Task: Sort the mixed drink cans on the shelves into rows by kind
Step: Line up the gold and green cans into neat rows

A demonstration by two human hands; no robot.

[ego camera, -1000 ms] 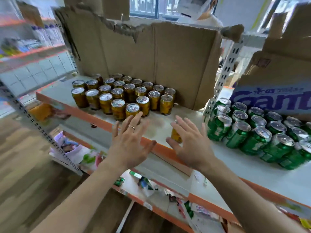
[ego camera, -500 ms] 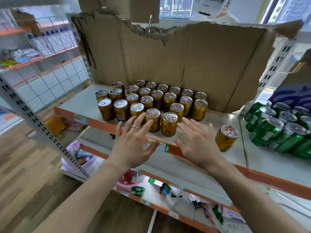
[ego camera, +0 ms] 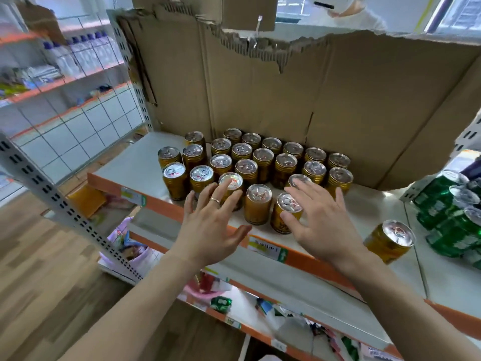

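Hidden: the left hand's [ego camera: 208, 230] fingertips cover the side of one front-row gold can [ego camera: 231, 181], and the right hand [ego camera: 320, 227] covers most of another behind it. I cannot tell whether either hand touches a can.
Cut off: the green cans [ego camera: 453, 217] run out of view at the right edge.
Hard to make out: the can labels, the price tags on the shelf's front edge, and the jumble of packets on the lower shelf [ego camera: 299, 290].
Left hand: fingers straight and spread, holding nothing, with a ring [ego camera: 214, 200] on one finger.
Right hand: fingers straight and spread, holding nothing.
Gold cans [ego camera: 263, 157]: upright in close slanting rows, mid-shelf, back against the torn cardboard [ego camera: 260, 87].
Lone gold can [ego camera: 390, 241]: apart, near the front edge, between that group and the green cans.
Shelf [ego camera: 135, 162]: pale top, orange front edge, grey slotted post [ego camera: 59, 201] at the left corner.
Room: wood-look floor [ego camera: 39, 269], white tiled wall [ego camera: 78, 126], and farther racks holding bottles [ego camera: 86, 50].
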